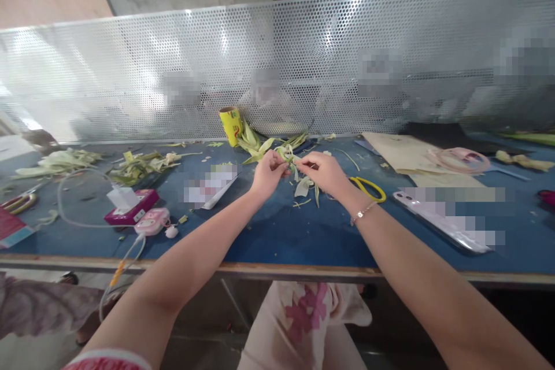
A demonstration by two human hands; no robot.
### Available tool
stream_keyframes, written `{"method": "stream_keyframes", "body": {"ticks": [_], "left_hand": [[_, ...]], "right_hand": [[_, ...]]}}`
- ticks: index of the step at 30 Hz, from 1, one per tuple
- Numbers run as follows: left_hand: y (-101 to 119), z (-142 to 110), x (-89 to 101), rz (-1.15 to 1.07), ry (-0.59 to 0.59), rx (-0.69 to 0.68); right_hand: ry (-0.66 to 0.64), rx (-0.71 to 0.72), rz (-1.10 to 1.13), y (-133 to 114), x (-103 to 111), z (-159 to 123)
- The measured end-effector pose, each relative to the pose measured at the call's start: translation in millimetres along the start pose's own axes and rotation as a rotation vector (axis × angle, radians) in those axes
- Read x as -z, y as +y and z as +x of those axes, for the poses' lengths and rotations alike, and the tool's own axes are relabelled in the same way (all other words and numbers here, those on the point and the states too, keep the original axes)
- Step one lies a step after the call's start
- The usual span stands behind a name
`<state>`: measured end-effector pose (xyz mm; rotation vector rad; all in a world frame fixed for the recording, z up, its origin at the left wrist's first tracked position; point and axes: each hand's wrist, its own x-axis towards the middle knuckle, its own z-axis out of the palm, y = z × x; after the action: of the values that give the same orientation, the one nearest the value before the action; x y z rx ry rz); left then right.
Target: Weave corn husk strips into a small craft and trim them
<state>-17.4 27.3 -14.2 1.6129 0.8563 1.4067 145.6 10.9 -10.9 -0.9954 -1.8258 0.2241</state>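
Leftmost, well to the left of the yellow tube (232,125), which serves as landmark, a red and blue box (15,228) lies near the edge of the blue tabletop (277,231). Scissors (19,203) rest just beyond it, and a pale husk heap (65,162) follows. Next, still left of the tube and nearer the wearer, are a magenta tissue pack (130,208) and a pink case (151,221) with a white cable; a green husk pile (143,169) lies beyond them. A pale flat item (212,186), partly pixelated, lies in front of the tube and slightly left.

To the right of the tube and nearer the wearer, the left hand (269,173) is closed, thumb and fingers pinching the husk strips (289,157). The right hand (323,170), farther right of the tube, is likewise closed in a pinch on the same strips, which are located between both hands.

Farther right of the tube are a yellow loop handle (373,189), brown paper (390,153), a phone (442,221), partly pixelated, and a pink coil (459,160) lying over the paper.
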Motion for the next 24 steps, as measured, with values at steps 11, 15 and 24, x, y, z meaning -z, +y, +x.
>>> {"method": "stream_keyframes", "body": {"ticks": [11, 15, 24], "left_hand": [[1, -3, -1.7, 0.358, -0.024, -0.257], [0, -1, 0.1, 0.388, -0.041, -0.211], [-7, 8, 18.0, 0.732, -0.010, -0.045]], "right_hand": [[-0.078, -0.172, 0.262, -5, 0, 0], [-0.143, -0.162, 0.222, -5, -1, -1], [-0.184, -0.118, -0.305, 26, -4, 1]]}}
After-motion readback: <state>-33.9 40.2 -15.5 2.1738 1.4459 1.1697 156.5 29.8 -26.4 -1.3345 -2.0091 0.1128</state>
